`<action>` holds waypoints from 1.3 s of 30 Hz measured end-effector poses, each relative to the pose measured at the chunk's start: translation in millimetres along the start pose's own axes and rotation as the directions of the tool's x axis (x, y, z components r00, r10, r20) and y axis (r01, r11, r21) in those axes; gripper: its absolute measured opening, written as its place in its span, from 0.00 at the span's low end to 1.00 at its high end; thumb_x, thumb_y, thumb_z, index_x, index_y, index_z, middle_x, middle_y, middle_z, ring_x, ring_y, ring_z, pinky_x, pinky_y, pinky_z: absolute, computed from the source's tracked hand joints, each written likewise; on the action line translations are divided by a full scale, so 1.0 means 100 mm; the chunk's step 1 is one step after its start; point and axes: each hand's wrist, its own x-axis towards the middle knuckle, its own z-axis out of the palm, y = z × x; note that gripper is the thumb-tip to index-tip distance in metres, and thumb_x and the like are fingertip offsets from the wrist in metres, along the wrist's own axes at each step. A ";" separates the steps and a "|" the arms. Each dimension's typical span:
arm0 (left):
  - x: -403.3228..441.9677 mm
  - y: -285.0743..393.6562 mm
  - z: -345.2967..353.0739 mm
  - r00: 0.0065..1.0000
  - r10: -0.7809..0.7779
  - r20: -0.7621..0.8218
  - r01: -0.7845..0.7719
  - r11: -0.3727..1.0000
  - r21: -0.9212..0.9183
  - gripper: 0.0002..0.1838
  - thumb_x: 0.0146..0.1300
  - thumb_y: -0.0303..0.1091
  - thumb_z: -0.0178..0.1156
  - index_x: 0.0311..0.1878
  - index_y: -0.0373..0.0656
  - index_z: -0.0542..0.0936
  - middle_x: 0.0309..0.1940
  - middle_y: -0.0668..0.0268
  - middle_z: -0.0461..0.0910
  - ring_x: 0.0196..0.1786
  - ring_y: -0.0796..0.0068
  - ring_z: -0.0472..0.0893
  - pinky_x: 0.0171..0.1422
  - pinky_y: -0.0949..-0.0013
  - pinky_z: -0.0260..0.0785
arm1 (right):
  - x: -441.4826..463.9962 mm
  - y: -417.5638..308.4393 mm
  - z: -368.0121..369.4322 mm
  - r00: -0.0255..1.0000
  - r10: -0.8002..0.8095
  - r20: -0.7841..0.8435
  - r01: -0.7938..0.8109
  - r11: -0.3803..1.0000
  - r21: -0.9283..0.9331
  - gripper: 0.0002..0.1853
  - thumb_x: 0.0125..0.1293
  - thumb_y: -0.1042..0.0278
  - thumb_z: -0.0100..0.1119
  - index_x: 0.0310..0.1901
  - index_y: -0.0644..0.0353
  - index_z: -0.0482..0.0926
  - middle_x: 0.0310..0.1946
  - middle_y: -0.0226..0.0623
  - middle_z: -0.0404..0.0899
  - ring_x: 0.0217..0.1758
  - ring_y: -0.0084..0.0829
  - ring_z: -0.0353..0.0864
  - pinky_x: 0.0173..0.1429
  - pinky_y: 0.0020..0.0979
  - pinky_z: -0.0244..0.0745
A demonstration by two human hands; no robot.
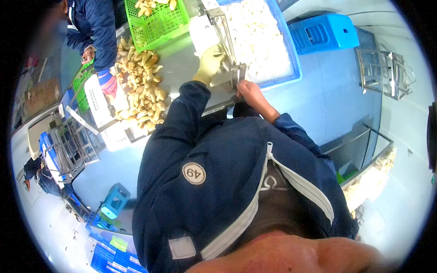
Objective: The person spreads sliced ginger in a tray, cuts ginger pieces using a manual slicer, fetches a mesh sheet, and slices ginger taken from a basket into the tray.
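My left hand [210,63], in a pale yellow glove, is closed at the white board [203,34] of a metal cutting device [226,38]; what its fingers hold is too small to make out. Bare, my right hand [251,94] is closed on the device's metal handle [238,78]. Beyond the device, a blue tray [297,59] holds many pale slices [252,36]. Brown ginger-like pieces [144,86] lie heaped on the metal table [175,59], left of my gloved hand. A green basket [157,29] with similar pieces stands above them.
At the upper left, a co-worker's gloved hand [108,85] is beside the heap, near a white perforated board [97,101]. A blue stool [323,32] stands right of the tray. Metal racks [384,73] are farther right. Another person [50,182] is at the far left.
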 end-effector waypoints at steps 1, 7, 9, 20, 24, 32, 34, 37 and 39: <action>-0.02 0.06 0.00 1.000 -0.013 0.015 0.013 1.000 0.001 0.22 0.63 0.22 0.62 0.62 0.35 0.76 0.43 0.64 0.84 0.43 0.77 0.81 0.49 0.76 0.74 | 0.01 0.11 0.04 1.000 -0.028 -0.002 0.028 0.999 -0.016 0.21 0.67 0.56 0.44 0.26 0.65 0.77 0.21 0.45 0.78 0.27 0.42 0.78 0.37 0.40 0.72; 0.02 0.00 -0.02 0.998 0.009 0.057 -0.004 0.997 -0.080 0.23 0.64 0.27 0.63 0.63 0.38 0.75 0.45 0.61 0.84 0.43 0.75 0.81 0.52 0.73 0.73 | -0.05 -0.32 -0.12 1.000 -0.010 0.005 0.010 1.000 0.026 0.22 0.68 0.55 0.44 0.27 0.66 0.77 0.22 0.46 0.78 0.26 0.41 0.78 0.36 0.40 0.72; 0.05 -0.10 0.01 0.999 0.033 0.022 -0.031 0.995 -0.095 0.23 0.64 0.27 0.63 0.63 0.37 0.75 0.46 0.62 0.83 0.44 0.75 0.81 0.52 0.73 0.73 | -0.08 -0.60 -0.19 1.000 -0.006 -0.015 0.007 0.999 0.053 0.22 0.68 0.55 0.44 0.27 0.66 0.77 0.22 0.46 0.78 0.26 0.41 0.78 0.36 0.39 0.72; 0.05 -0.02 0.02 0.999 -0.024 -0.037 0.023 1.000 -0.020 0.26 0.61 0.21 0.61 0.64 0.40 0.72 0.40 0.60 0.83 0.41 0.73 0.82 0.48 0.72 0.74 | -0.02 -0.05 -0.01 1.000 -0.015 0.016 0.015 1.000 0.024 0.21 0.68 0.56 0.45 0.28 0.65 0.77 0.22 0.44 0.78 0.26 0.40 0.77 0.35 0.38 0.71; 0.13 -0.18 0.03 0.997 0.037 -0.067 -0.033 0.997 0.066 0.26 0.61 0.26 0.62 0.64 0.42 0.73 0.42 0.57 0.83 0.41 0.70 0.83 0.46 0.70 0.76 | -0.09 -0.77 -0.21 0.999 0.033 -0.036 -0.029 0.995 0.096 0.21 0.68 0.56 0.46 0.27 0.65 0.77 0.21 0.43 0.78 0.26 0.40 0.78 0.35 0.38 0.71; -0.15 0.24 0.02 0.978 -0.020 -0.209 0.046 0.991 0.124 0.22 0.62 0.25 0.60 0.60 0.40 0.75 0.37 0.63 0.83 0.37 0.76 0.80 0.42 0.74 0.73 | 0.02 0.16 0.06 0.999 0.037 -0.006 -0.038 0.996 -0.086 0.20 0.67 0.56 0.46 0.29 0.67 0.77 0.25 0.51 0.79 0.31 0.50 0.79 0.39 0.44 0.72; -0.10 0.16 0.01 0.954 0.106 -0.280 -0.046 0.976 0.214 0.20 0.62 0.27 0.60 0.59 0.40 0.76 0.38 0.62 0.83 0.36 0.76 0.80 0.42 0.73 0.73 | 0.00 0.06 0.05 1.000 0.015 -0.007 -0.015 0.995 -0.098 0.19 0.67 0.57 0.46 0.30 0.67 0.76 0.27 0.53 0.79 0.33 0.54 0.79 0.41 0.47 0.73; -0.01 0.22 0.13 0.965 0.082 -0.248 -0.036 0.982 0.184 0.18 0.64 0.27 0.59 0.56 0.34 0.74 0.45 0.55 0.82 0.43 0.65 0.82 0.51 0.65 0.74 | -0.02 0.02 0.04 0.999 0.010 -0.043 -0.015 0.990 -0.138 0.18 0.67 0.58 0.46 0.33 0.66 0.76 0.29 0.55 0.79 0.37 0.58 0.79 0.43 0.50 0.72; 0.08 0.19 0.21 0.989 -0.071 -0.126 0.075 0.997 0.020 0.18 0.64 0.27 0.59 0.56 0.33 0.73 0.46 0.54 0.81 0.42 0.65 0.82 0.49 0.66 0.75 | -0.05 -0.05 0.04 0.997 -0.004 -0.074 -0.009 0.984 -0.177 0.16 0.67 0.60 0.45 0.33 0.64 0.77 0.31 0.57 0.79 0.40 0.61 0.77 0.45 0.53 0.72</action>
